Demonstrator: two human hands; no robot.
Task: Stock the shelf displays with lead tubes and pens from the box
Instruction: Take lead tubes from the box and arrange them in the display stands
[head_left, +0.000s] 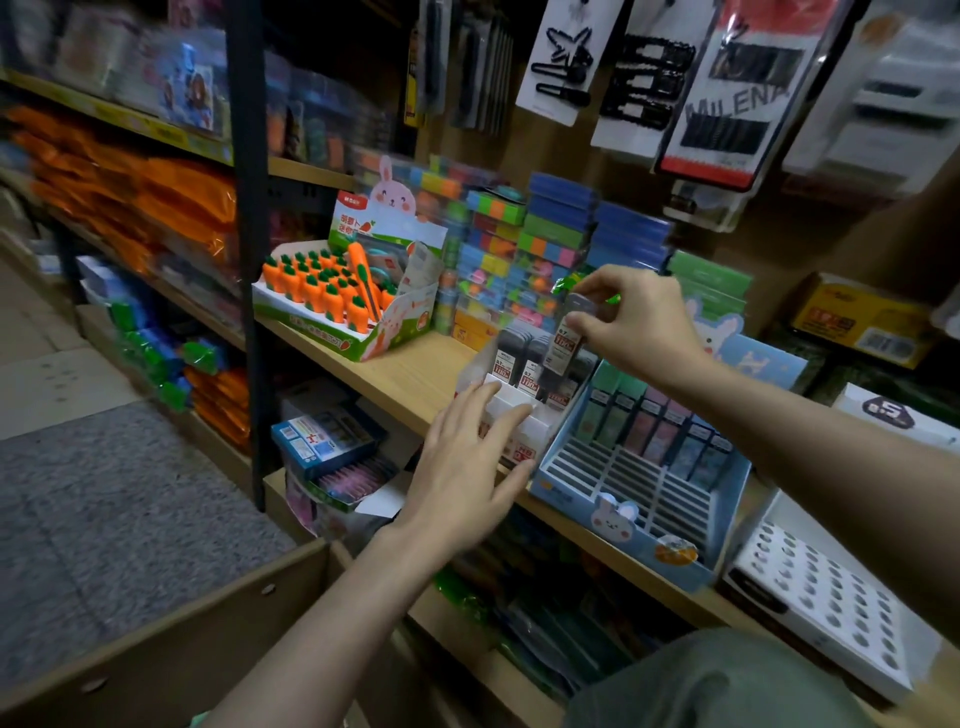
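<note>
Right hand (641, 319) fingers pinching lead tube (566, 332) above white display (519, 415), left hand (467, 467) flat.

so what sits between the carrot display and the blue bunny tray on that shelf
In the head view, the white lead tube box stands between the carrot display and the blue bunny tray.

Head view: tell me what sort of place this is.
Most likely a stationery shop aisle: a carrot eraser display box, stacked colourful eraser packs, and hair clip cards hanging above the wooden shelf.
</note>
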